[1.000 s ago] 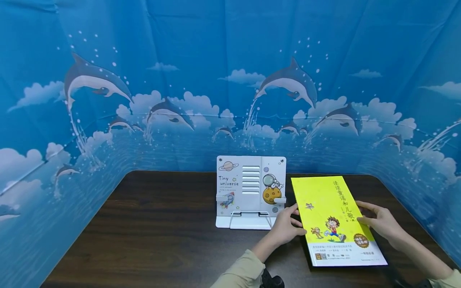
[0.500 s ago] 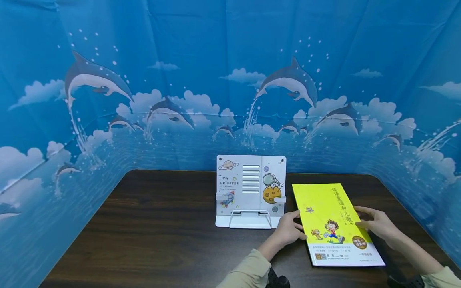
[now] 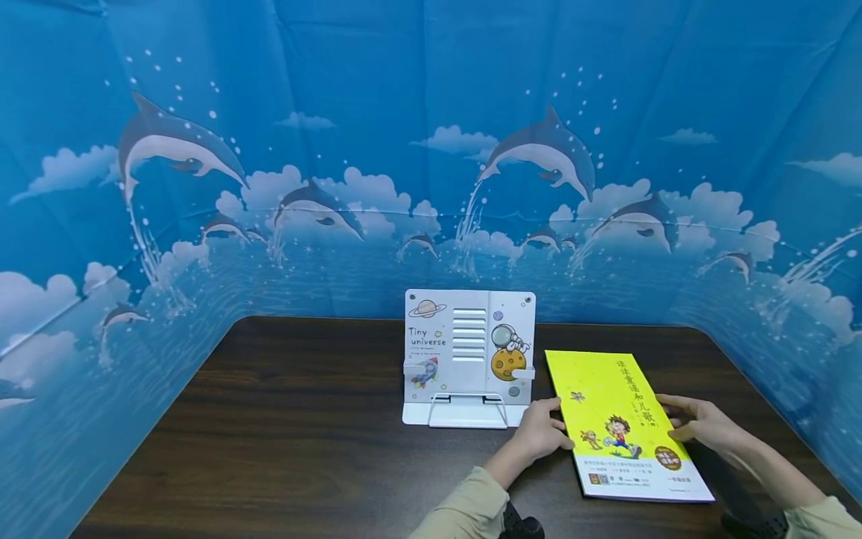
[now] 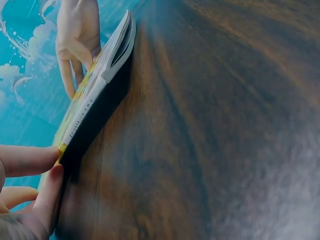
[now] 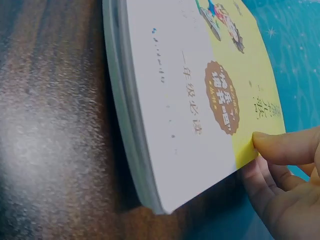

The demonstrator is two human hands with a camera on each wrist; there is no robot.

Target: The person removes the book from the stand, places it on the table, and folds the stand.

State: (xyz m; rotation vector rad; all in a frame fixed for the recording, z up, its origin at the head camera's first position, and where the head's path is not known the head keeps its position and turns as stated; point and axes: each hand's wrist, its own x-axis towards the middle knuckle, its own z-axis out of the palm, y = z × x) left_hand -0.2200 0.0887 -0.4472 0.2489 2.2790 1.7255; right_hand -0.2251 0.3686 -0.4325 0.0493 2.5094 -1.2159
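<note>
A yellow-covered book point(image 3: 606, 419) with a white band along its bottom lies nearly flat, close over the table at the right, its far end tilted slightly left. My left hand point(image 3: 539, 432) holds its left edge; in the left wrist view, the thumb point(image 4: 50, 192) and a finger point(image 4: 30, 160) meet at the spine. Across from it, my right hand point(image 3: 707, 429) pinches the right edge. In the right wrist view that thumb point(image 5: 282, 147) presses on the cover while the other fingers go beneath. Dark shadow shows under the book's near edge.
A white book stand point(image 3: 469, 352) with space drawings, side clips and a wire front rest stands just left of the book. The dark wooden table point(image 3: 289, 419) reaches back to a blue dolphin-print curtain point(image 3: 377, 112) on the far side and both flanks.
The book's far end has come down and toward me, so the cover lies flatter. Both hands have kept hold of its sides; the right one has shifted slightly left and down with it.
</note>
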